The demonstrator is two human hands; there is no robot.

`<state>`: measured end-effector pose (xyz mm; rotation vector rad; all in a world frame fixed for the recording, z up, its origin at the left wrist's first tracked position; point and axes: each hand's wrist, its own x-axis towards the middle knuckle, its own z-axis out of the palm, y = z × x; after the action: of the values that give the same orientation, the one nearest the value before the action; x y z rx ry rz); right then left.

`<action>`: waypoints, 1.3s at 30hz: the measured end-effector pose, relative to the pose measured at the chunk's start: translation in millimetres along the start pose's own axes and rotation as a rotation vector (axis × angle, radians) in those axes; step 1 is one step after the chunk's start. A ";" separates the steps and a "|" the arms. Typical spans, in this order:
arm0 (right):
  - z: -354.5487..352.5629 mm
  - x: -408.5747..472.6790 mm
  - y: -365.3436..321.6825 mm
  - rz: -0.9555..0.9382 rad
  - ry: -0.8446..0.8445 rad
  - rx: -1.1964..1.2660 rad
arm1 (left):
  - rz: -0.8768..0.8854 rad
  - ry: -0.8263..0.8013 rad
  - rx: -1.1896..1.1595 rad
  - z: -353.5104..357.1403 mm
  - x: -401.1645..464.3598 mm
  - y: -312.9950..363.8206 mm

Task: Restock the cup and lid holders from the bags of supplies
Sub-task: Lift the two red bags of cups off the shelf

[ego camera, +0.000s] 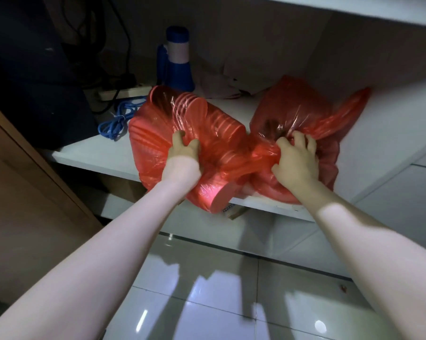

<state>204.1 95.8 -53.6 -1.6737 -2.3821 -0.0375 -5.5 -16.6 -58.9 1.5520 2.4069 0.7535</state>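
1. Head view: a red plastic bag (pixel 194 133) full of stacked lids lies on a white shelf (pixel 92 153), and its near end sticks out past the shelf edge.
2. The left hand (pixel 183 149) grips this bag from the near side, with its fingers curled into the plastic.
3. The stacked lids (pixel 190 106) show through the bag just beyond the left hand.
4. A second red bag (pixel 302 114) sits right beside the first one, under and beyond the right hand (pixel 295 159).
5. The right hand holds the bunched plastic of this second bag, fingers bent over it.
6. Past the left hand stands a blue and white megaphone (pixel 176 57).
7. To the left of the left hand lies a blue cord (pixel 119 121), and a power strip (pixel 123 92) lies behind it.
8. Below both hands is a shiny tiled floor (pixel 207 290).
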 end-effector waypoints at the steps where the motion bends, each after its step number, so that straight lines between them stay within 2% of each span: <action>1: -3.8 -3.4 -0.8 -0.004 -0.002 0.007 | -0.014 -0.018 -0.006 -1.8 -0.6 0.7; 5: -17.2 -18.9 0.0 -0.056 -0.009 -0.022 | -0.009 -0.185 -0.041 -7.8 -5.8 -10.3; 7: -23.0 -29.1 4.0 -0.072 0.021 -0.009 | 0.067 -0.257 0.098 -12.6 -10.9 -20.8; 8: -25.9 -34.7 5.9 -0.079 0.037 0.009 | 0.102 -0.241 0.182 -14.1 -13.1 -25.1; 12: -37.4 -58.8 6.7 -0.124 0.072 0.021 | 0.138 -0.074 0.312 -31.3 -24.0 -17.5; 16: -52.4 -83.1 6.2 -0.149 0.181 0.002 | 0.339 0.176 0.449 -52.4 -49.2 -6.9; 19: -71.4 -95.0 2.3 -0.152 0.231 0.010 | 0.476 0.345 0.438 -66.6 -70.7 4.6; 21: -85.7 -104.2 -0.7 -0.120 0.221 -0.001 | 0.551 0.396 0.419 -80.3 -80.8 16.2; 26: -123.5 -145.3 5.2 -0.136 0.195 0.168 | 0.625 0.278 0.340 -115.6 -127.0 43.1; 30: -154.7 -185.0 19.3 -0.184 0.143 0.077 | 0.621 0.209 0.331 -124.1 -164.5 65.5; 32: -166.6 -209.3 29.9 -0.159 0.148 0.070 | 0.578 0.192 0.282 -120.5 -178.4 74.8; 34: -175.2 -236.2 44.9 -0.107 0.139 0.075 | 0.578 0.106 0.275 -110.2 -194.6 83.7; 39: -188.3 -304.5 108.3 0.025 0.153 0.016 | 0.672 -0.015 0.240 -74.6 -240.6 134.0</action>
<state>435.3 -176.9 56.5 -1.6310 -2.2440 -0.1369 176.7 -210.7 43.9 2.4994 2.0041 0.5472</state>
